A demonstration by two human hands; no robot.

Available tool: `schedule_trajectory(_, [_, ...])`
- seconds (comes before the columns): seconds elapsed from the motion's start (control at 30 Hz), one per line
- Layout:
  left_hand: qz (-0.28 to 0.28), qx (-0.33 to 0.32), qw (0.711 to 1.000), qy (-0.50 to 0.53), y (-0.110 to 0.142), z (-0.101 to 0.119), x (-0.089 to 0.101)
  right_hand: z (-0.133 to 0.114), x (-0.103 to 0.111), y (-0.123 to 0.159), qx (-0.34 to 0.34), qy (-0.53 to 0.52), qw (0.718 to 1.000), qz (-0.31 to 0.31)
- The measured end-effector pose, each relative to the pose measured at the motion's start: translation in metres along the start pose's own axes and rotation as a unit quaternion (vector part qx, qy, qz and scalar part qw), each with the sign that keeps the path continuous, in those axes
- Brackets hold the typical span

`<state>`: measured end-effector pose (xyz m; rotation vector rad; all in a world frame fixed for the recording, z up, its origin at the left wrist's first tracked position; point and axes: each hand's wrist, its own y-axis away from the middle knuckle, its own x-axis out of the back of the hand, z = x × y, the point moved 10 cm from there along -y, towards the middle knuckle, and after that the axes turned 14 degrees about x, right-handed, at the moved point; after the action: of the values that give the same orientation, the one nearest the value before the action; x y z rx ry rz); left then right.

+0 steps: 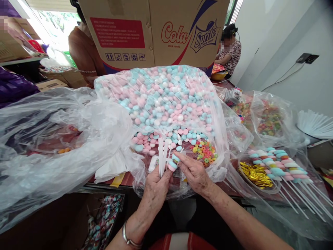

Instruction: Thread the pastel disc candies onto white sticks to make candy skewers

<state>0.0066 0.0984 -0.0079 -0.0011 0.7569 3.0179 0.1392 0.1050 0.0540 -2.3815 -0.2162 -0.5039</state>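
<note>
My left hand (158, 182) is closed around a bundle of white sticks (162, 156) and the lower end of a marshmallow skewer (173, 163). Pink, blue and white pieces are stacked on that skewer, with a darker band between them. My right hand (194, 172) pinches the skewer's upper part, its fingertips against the blue piece. Just beyond my hands lie loose pink, blue and white marshmallows (149, 141), spilling from a large clear plastic bag (161, 93). Colourful gummy rings (205, 152) sit in a small heap to the right of my right hand.
On the right, finished-looking marshmallow skewers (283, 165) lie beside a bowl of gold twist ties (253, 175). White sticks (316, 123) stand farther right. A cardboard box (153, 34) rises behind the bag. Crumpled plastic (104, 128) covers the left. Two people (231, 52) sit beyond.
</note>
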Motion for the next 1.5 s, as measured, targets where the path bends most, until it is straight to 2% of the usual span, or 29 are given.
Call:
schedule_trajectory(0.1, [-0.023,0.029,0.999,0.019,0.000,0.000,-0.005,-0.006,0.015,-0.012,0.020,0.027,0.999,-0.029])
schedule_trajectory(0.17, [-0.025,0.039,0.999,0.021,0.001,0.000,-0.004,0.004,0.035,-0.021,-0.011,0.073,0.996,-0.043])
schedule_trajectory(0.23, [-0.017,0.034,0.999,0.021,0.001,0.001,-0.001,0.019,0.059,-0.030,-0.045,0.170,0.982,-0.063])
schedule_trajectory(0.3, [-0.007,0.025,0.999,0.027,0.001,0.002,0.002,0.036,0.066,-0.035,-0.052,0.296,0.943,-0.144])
schedule_trajectory(0.4, [0.010,0.019,0.999,0.036,0.001,0.000,0.006,0.063,0.051,-0.027,-0.055,0.419,0.856,-0.297])
schedule_trajectory(0.47, [0.017,0.020,0.999,0.029,0.000,-0.001,0.006,0.068,0.038,-0.021,-0.040,0.453,0.826,-0.332])
schedule_trajectory(0.57, [0.018,0.018,0.999,0.020,-0.001,-0.002,0.005,0.061,0.022,-0.018,-0.010,0.453,0.828,-0.330])
schedule_trajectory(0.7, [0.022,0.022,0.999,0.020,-0.001,-0.002,0.006,0.062,0.016,-0.017,-0.032,0.399,0.853,-0.335])
schedule_trajectory(0.8, [0.015,0.015,0.999,0.034,-0.002,-0.001,0.005,0.068,0.028,-0.024,-0.061,0.329,0.897,-0.289])
schedule_trajectory(0.9, [-0.004,0.014,0.999,0.052,-0.004,-0.003,0.003,0.075,0.052,-0.030,-0.106,0.237,0.947,-0.190])
schedule_trajectory(0.97, [-0.010,0.018,0.998,0.054,-0.005,-0.005,0.002,0.076,0.063,-0.032,-0.120,0.217,0.957,-0.149])
schedule_trajectory(1.0, [-0.010,0.019,0.998,0.054,-0.005,-0.005,0.002,0.075,0.062,-0.032,-0.118,0.223,0.955,-0.156])
schedule_trajectory(1.07, [-0.011,0.022,0.998,0.054,-0.005,-0.006,0.001,0.073,0.053,-0.030,-0.103,0.264,0.937,-0.206])
schedule_trajectory(1.2, [-0.009,0.022,0.998,0.051,-0.005,-0.006,0.001,0.066,0.030,-0.024,-0.059,0.401,0.866,-0.294])
schedule_trajectory(1.3, [0.001,0.019,0.999,0.040,-0.005,-0.006,0.002,0.058,0.016,-0.021,-0.025,0.450,0.834,-0.319])
schedule_trajectory(1.43, [0.010,0.016,1.000,0.023,-0.006,-0.006,0.002,0.051,0.006,-0.021,0.001,0.461,0.827,-0.322])
schedule_trajectory(1.5, [0.007,0.016,1.000,0.019,-0.007,-0.006,0.002,0.052,0.009,-0.022,-0.013,0.442,0.847,-0.296])
